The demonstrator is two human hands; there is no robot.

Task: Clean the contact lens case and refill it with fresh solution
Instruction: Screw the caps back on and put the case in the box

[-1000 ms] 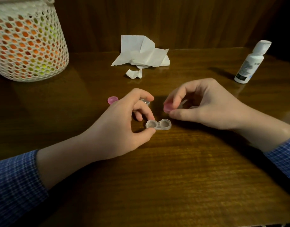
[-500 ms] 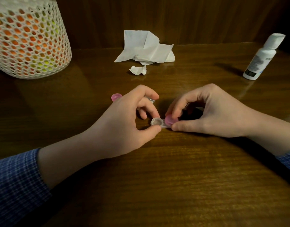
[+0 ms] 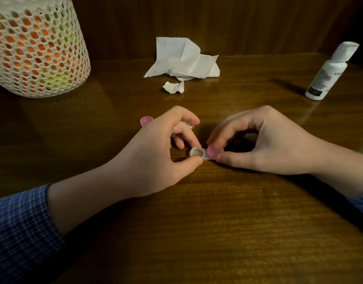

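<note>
The lens case [image 3: 199, 155] is lying on the desk [image 3: 197, 222]. The left hand [image 3: 156, 152] is pinching its open well; the right hand [image 3: 264, 144] is pinching the pink cap [image 3: 216, 152] onto the other. Light, rigid, likely slippery plastic: grip by the rims.

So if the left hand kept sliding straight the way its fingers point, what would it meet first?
The left hand, pinching the clear plastic lens case, points right, so it would probably first meet the right hand gripping the pink round cap on the case's other well. Depth looks matched.
</note>
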